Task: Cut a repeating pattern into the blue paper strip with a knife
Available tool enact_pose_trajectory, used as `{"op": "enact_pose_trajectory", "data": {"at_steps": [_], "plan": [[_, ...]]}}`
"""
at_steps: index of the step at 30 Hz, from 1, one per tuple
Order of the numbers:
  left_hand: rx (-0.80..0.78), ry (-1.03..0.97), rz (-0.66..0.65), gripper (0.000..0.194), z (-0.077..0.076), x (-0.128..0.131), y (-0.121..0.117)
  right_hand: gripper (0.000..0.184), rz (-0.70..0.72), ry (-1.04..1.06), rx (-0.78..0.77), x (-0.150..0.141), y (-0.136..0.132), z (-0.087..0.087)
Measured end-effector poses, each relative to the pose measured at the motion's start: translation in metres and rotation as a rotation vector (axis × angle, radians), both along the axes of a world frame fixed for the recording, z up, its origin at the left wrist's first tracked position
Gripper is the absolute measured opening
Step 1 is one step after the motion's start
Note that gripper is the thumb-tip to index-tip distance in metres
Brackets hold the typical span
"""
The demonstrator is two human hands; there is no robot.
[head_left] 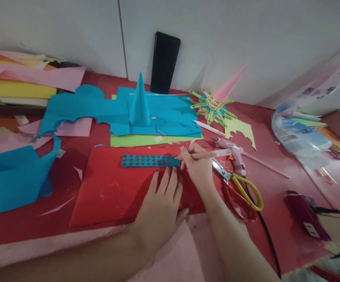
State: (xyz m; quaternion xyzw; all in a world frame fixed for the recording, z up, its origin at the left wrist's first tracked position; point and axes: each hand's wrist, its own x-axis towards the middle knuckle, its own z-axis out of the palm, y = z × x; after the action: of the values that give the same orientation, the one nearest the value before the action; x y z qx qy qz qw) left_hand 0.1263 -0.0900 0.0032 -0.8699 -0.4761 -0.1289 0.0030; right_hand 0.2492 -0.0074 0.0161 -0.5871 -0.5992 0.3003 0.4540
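My left hand (161, 199) lies flat with fingers stretched out on a red paper sheet (108, 192), fingertips just below a narrow blue strip (149, 160) marked with rows of dark shapes. My right hand (197, 166) is closed round a pink pen (213, 154), whose tip touches the right end of the strip. The strip lies flat on the red sheet.
Scissors with red and yellow handles (240, 192) and a pink glue gun (234, 154) lie right of my right hand. A blue paper cone (139, 102) stands on blue sheets behind. A black phone (164, 62) leans on the wall. Paper scraps and a plastic bag (299, 133) surround.
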Motion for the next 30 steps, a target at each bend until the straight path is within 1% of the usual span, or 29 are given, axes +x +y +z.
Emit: {"op": "enact_pose_trajectory", "data": {"at_steps": [7,13,19,26,30], "plan": [[0.002,-0.017,0.008,0.057,-0.0005,0.0006,-0.0003,0.03,0.01,0.042,0.001,0.0018,0.0006,-0.0015],[0.012,-0.012,0.01,0.056,0.001,0.0008,0.0003,0.032,0.028,0.02,0.004,0.0012,0.0006,-0.0019],[0.02,-0.013,0.002,0.054,0.0017,0.0004,0.0003,0.032,0.008,-0.031,0.019,0.0,0.0001,-0.0016],[-0.016,-0.006,-0.009,0.056,0.0005,-0.0002,0.0005,0.031,-0.027,-0.015,-0.001,-0.0002,0.0002,0.0015],[-0.033,0.002,-0.007,0.056,0.0002,-0.0002,0.0008,0.03,0.006,0.011,-0.008,0.0005,0.0002,0.0011]]}}
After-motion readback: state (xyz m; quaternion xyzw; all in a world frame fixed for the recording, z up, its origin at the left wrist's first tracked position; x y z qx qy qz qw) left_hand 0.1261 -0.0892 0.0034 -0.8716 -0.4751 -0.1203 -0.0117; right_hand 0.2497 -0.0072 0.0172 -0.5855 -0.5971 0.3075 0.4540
